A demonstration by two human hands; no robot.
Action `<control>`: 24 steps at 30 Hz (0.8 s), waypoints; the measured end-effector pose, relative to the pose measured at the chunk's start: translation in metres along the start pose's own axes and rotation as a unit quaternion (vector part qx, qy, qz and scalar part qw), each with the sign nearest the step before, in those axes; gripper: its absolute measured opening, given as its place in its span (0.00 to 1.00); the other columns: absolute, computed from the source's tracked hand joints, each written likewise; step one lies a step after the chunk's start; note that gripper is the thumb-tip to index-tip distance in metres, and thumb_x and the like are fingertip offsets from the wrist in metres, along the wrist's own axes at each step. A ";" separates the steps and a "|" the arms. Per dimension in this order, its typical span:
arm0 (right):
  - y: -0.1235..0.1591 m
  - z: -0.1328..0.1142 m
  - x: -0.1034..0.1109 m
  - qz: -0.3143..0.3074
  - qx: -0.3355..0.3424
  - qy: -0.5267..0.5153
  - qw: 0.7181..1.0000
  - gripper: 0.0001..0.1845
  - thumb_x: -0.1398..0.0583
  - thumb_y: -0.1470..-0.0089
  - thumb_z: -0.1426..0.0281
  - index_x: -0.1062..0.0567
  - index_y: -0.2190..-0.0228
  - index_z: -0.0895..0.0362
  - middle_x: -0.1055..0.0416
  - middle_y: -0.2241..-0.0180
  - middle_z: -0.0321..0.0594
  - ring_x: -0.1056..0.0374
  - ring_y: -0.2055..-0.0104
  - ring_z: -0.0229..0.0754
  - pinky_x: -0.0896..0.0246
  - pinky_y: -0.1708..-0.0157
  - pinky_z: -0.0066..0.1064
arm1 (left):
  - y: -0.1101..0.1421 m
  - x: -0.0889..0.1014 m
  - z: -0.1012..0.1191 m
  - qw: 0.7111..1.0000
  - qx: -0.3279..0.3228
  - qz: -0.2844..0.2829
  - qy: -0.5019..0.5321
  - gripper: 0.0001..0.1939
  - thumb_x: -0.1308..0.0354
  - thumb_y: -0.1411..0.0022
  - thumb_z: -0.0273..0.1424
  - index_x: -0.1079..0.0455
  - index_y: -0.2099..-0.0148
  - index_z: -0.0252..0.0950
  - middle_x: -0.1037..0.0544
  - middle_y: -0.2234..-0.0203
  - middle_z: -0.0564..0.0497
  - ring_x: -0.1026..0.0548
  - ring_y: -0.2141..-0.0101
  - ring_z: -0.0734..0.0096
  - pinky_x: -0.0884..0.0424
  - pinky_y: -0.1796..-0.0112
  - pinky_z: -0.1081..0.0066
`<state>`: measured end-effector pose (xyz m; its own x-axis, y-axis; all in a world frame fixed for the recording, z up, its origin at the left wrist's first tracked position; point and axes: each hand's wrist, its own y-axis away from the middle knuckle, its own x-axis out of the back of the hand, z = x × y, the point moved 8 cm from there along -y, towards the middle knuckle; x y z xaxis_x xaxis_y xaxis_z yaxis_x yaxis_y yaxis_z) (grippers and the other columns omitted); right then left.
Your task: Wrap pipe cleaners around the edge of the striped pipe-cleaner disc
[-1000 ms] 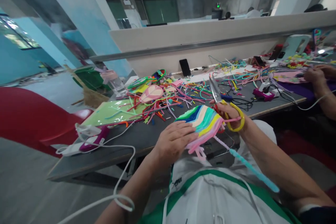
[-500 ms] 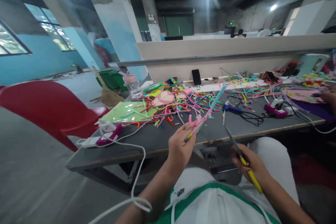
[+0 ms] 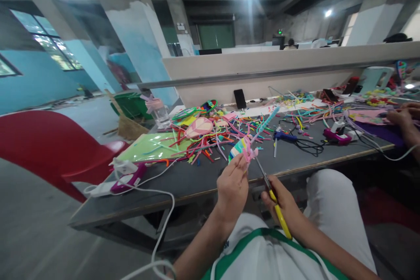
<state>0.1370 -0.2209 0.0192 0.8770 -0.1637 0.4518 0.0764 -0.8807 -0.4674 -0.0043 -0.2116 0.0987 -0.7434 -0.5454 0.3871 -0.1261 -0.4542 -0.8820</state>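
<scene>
Beyond the scissors (image 3: 273, 196), a glue gun (image 3: 286, 135).

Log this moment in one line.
left hand: holds striped piece | right hand: holds yellow-handled scissors | blades: near pink loops | blue glue gun: on table

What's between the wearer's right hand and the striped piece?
The yellow-handled scissors, gripped in the right hand, blades pointing toward the striped piece; head view. Tip contact unclear.

The craft piece (image 3: 239, 148) is multicolour-striped, the scissor handles (image 3: 281, 218) yellow.
</scene>
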 end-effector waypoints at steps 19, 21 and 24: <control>-0.004 0.008 -0.011 -0.019 -0.104 -0.071 0.992 0.14 0.49 0.42 0.58 0.33 0.65 0.56 0.37 0.73 0.35 0.42 0.72 0.37 0.43 0.71 0.28 | -0.009 -0.034 -0.009 0.974 -0.125 -0.138 -0.126 0.19 0.51 0.39 0.22 0.31 0.47 0.34 0.26 0.50 0.44 0.32 0.46 0.59 0.35 0.46 0.60; -0.003 0.013 -0.012 -0.021 -0.112 -0.068 0.991 0.15 0.49 0.43 0.57 0.34 0.66 0.55 0.38 0.73 0.35 0.43 0.72 0.37 0.43 0.71 0.28 | -0.009 -0.037 -0.009 0.972 -0.131 -0.148 -0.129 0.19 0.52 0.39 0.23 0.31 0.47 0.34 0.26 0.51 0.43 0.32 0.46 0.59 0.35 0.47 0.60; -0.001 0.017 -0.014 -0.019 -0.113 -0.067 0.991 0.15 0.49 0.42 0.57 0.34 0.67 0.55 0.39 0.74 0.34 0.43 0.73 0.37 0.43 0.72 0.28 | -0.008 -0.040 -0.011 0.970 -0.131 -0.155 -0.135 0.19 0.52 0.38 0.23 0.31 0.46 0.35 0.26 0.50 0.44 0.33 0.46 0.58 0.35 0.47 0.60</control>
<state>0.1329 -0.2096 0.0005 0.9317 -0.0815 0.3540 0.0152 -0.9649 -0.2622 0.0190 -0.1786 0.0872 -0.4484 -0.5916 0.6701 -0.5055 -0.4504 -0.7359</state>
